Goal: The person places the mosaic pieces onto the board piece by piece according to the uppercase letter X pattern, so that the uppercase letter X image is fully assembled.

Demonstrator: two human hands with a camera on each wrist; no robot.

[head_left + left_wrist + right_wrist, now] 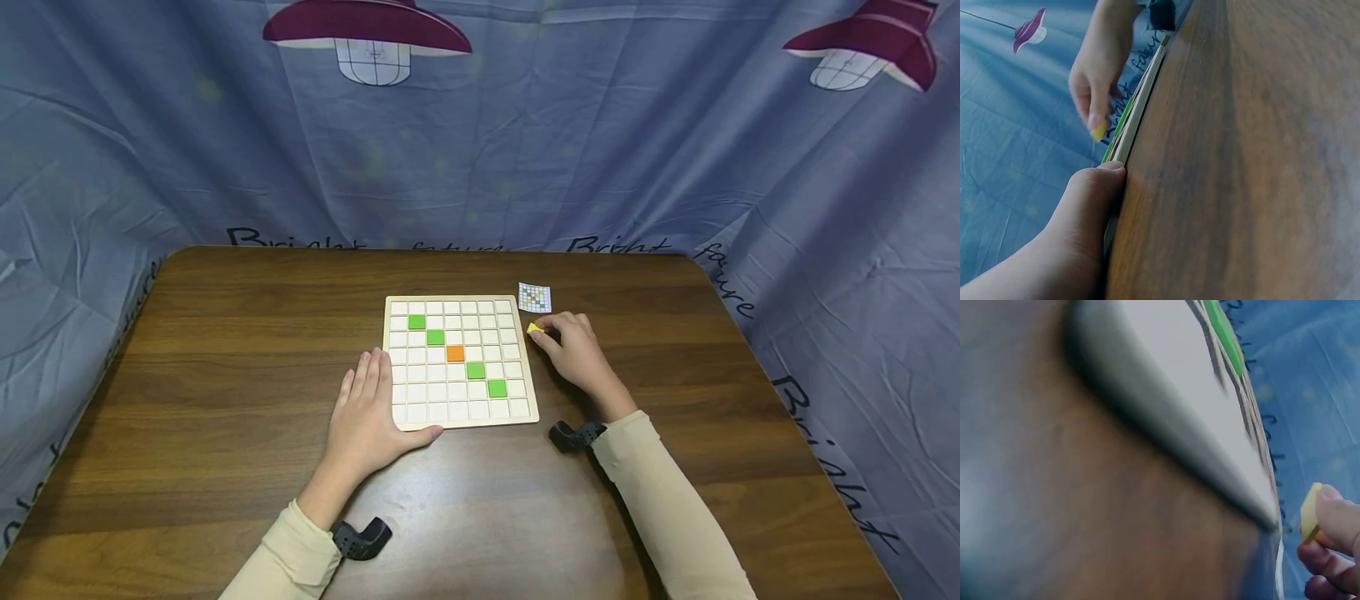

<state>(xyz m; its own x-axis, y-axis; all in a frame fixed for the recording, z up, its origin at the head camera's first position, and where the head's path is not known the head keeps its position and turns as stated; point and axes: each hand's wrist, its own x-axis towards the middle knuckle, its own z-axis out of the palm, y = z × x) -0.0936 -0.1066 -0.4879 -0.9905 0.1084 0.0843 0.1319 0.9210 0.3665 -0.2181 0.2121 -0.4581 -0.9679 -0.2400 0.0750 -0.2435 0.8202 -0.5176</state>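
Note:
A square wooden grid board (457,411) with white cells lies on the table. Several green tiles (476,370) and one orange tile (455,353) run diagonally across it. My left hand (366,421) rests against the board's left side with straight fingers, its thumb along the front edge. Just beyond the right edge, my right hand (576,354) pinches a small yellow tile (535,328) between thumb and fingers. The right wrist view also has the yellow tile (1310,512) in the fingertips, above the table.
A small printed card (534,297) with a coloured grid pattern lies by the board's back right corner. The brown wooden table (247,358) surrounds the board. Blue curtains (480,150) with lamp prints hang behind and at both sides.

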